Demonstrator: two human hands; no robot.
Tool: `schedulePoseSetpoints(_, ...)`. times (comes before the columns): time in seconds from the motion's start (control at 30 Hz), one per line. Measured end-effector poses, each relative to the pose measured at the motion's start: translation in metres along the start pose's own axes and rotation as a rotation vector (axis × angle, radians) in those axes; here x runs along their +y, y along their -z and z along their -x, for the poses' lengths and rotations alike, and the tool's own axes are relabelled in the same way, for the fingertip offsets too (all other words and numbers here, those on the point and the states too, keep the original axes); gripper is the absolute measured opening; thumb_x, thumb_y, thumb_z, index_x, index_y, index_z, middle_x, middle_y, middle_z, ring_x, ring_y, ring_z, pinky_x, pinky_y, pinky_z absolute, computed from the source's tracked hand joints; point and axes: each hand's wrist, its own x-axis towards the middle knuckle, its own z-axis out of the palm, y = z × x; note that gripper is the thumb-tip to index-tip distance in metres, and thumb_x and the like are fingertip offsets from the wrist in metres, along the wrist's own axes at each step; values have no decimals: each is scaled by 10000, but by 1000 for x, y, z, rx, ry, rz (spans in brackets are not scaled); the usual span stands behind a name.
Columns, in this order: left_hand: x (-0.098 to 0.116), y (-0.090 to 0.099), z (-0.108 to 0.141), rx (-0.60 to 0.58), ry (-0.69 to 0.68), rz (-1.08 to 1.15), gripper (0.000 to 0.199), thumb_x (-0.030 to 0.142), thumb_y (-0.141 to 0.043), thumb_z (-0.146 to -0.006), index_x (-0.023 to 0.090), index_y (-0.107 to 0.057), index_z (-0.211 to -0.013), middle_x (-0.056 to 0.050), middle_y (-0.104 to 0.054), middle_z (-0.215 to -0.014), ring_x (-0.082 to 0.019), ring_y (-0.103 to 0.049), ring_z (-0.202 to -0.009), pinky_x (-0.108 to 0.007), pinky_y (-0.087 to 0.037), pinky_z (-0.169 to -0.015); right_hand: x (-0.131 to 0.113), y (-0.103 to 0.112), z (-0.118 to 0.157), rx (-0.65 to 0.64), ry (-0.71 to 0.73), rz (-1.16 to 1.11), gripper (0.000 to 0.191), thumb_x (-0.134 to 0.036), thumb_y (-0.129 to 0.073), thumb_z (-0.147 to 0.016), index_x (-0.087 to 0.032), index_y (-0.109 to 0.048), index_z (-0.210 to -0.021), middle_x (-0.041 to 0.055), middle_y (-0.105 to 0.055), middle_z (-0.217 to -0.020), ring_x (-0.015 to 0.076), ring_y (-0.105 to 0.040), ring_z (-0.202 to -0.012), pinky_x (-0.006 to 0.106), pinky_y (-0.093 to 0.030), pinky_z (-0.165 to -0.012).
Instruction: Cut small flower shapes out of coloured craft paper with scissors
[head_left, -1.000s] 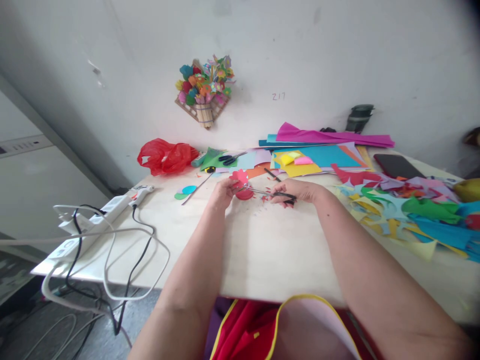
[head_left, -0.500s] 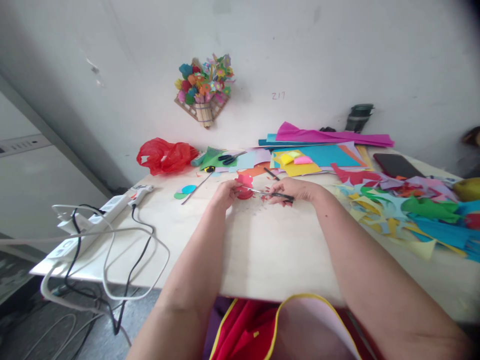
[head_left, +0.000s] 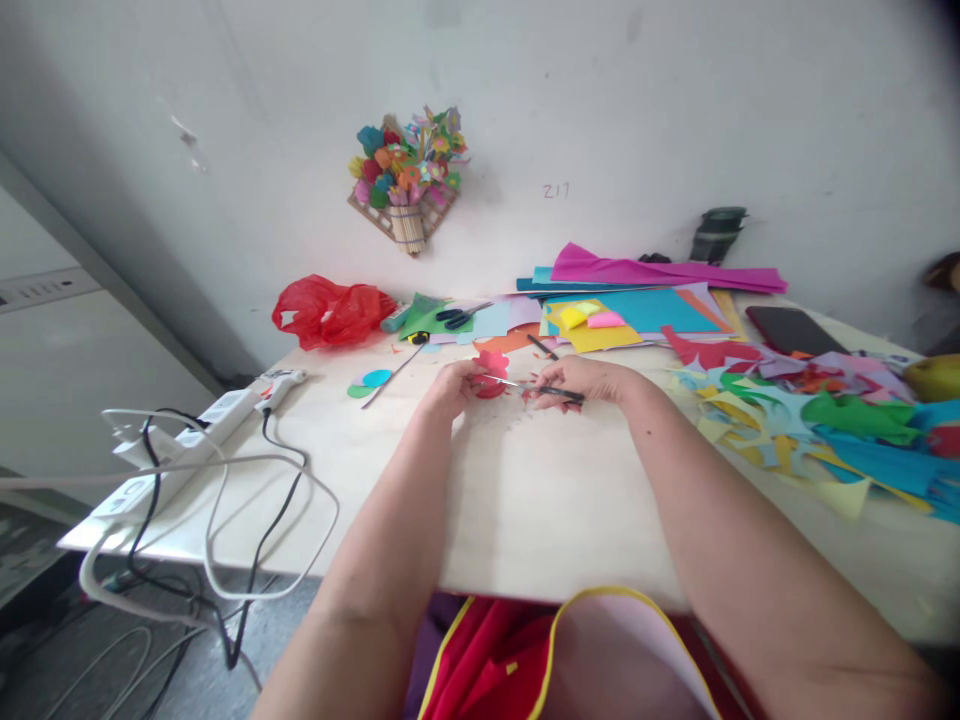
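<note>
Between my hands is a red paper flower (head_left: 491, 366) with a scalloped edge. My left hand (head_left: 457, 386) pinches it by its left side. My right hand (head_left: 574, 380) is closed around the dark handles of a pair of scissors (head_left: 559, 393). The scissors' silver blades point left and cross the flower's lower part. Small red paper scraps lie on the table near my right fingers. Just beyond my right hand is a black pen-like stick (head_left: 541, 346).
Colourful paper offcuts (head_left: 795, 420) are heaped at right, by a dark phone (head_left: 795, 331). Stacked coloured paper (head_left: 645, 310), spare scissors (head_left: 454, 318) and a red plastic bag (head_left: 330, 312) lie along the back. A power strip (head_left: 180, 455) with loose cables occupies the left edge.
The flower has turned slightly in my left fingers, its scalloped upper edge now showing more. The scissors and my right hand have shifted very slightly left.
</note>
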Motion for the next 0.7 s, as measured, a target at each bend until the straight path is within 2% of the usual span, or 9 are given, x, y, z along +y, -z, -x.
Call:
schedulePoseSetpoints(0.33,-1,1,0,-73,8,21,130,31,-637,-598,123,-652,-688,-62,-697,-652,-175,-666,-612,-279,-548,-661,-4,-1,2,14,-4,-7,442,-481,-899,-589,-145,-746,-833,-17,-591,-514,82,-515,-465,193,-420,-459)
schedulePoseSetpoints(0.7,1,-1,3,-47,4,35,138,10,-632,-593,126,-625,-667,-50,-674,-623,-162,-660,-588,-268,-551,-650,-6,-2,3,14,-10,-30,447,-468,-900,-573,-137,-743,-830,-16,-594,-510,75,-516,-457,187,-424,-457)
